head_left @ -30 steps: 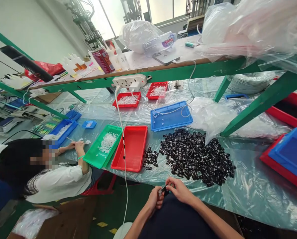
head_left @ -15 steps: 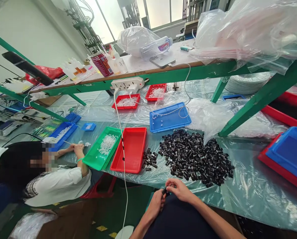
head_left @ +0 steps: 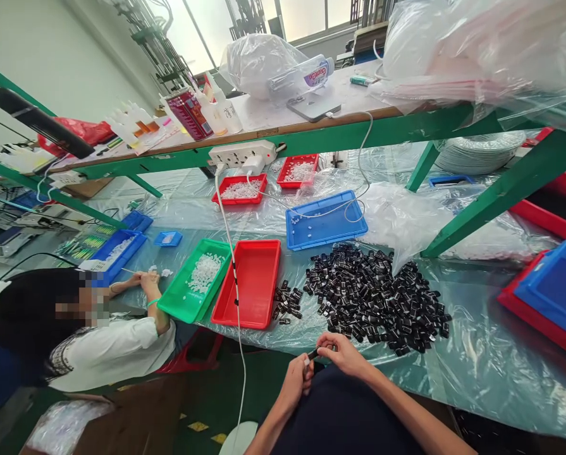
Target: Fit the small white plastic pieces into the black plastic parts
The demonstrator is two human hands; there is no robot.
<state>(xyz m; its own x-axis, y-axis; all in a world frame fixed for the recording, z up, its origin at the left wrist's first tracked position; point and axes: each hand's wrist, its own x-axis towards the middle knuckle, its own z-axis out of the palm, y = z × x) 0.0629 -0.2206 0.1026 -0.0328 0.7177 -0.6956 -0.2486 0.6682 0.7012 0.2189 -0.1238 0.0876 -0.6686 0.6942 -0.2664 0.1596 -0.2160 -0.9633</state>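
My left hand (head_left: 296, 378) and my right hand (head_left: 341, 351) meet in front of my body, just off the near edge of the table. Between their closed fingers is a small black plastic piece (head_left: 313, 354), gripped at both ends. A bit of white shows at the left fingertips; I cannot make out what it is. Right behind my hands lies a large heap of similar black pieces (head_left: 377, 297). A smaller group of black pieces (head_left: 287, 302) lies left of it, beside a red tray (head_left: 248, 284).
A green tray (head_left: 169, 302) holds white bits, and a blue tray (head_left: 327, 221) stands behind the heap. A white cable (head_left: 239, 354) hangs from the power strip (head_left: 242, 153) across the red tray. A co-worker (head_left: 107, 354) sits at the left. The green-framed shelf (head_left: 349, 134) crosses above.
My hands have shifted slightly upward and the fingers have moved a little apart, so more of the black piece shows. The whole view has shifted slightly.
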